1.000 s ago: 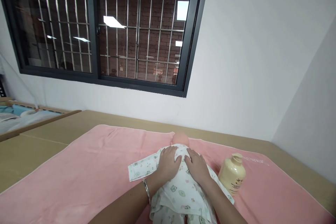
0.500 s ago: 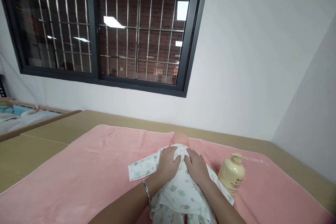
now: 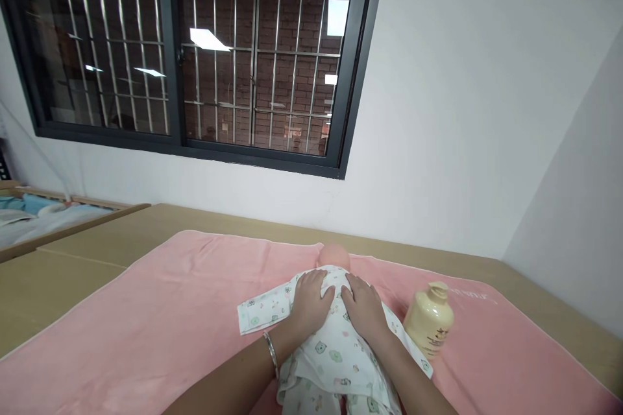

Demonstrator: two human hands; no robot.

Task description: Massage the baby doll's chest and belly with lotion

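A baby doll lies lengthwise ahead of me, its bald head at the far end. It wears a white outfit printed with small green and pink figures; one sleeve stretches out to the left. My left hand rests flat on the upper left of the doll's torso, thumb pointing inward. Mirroring it, my right hand lies on the upper right side with its fingers extended. Neither grips anything. A silver bangle circles my left wrist. Just right of the doll stands a pale yellow pump bottle.
Under the doll a pink towel covers much of the tan tabletop. A wooden-edged crib or tray with blue and white cloths sits at far left. Behind are a white wall and a dark-framed barred window.
The view has shifted very slightly. Both hands stay in the same place on the doll, and the bottle has not moved.
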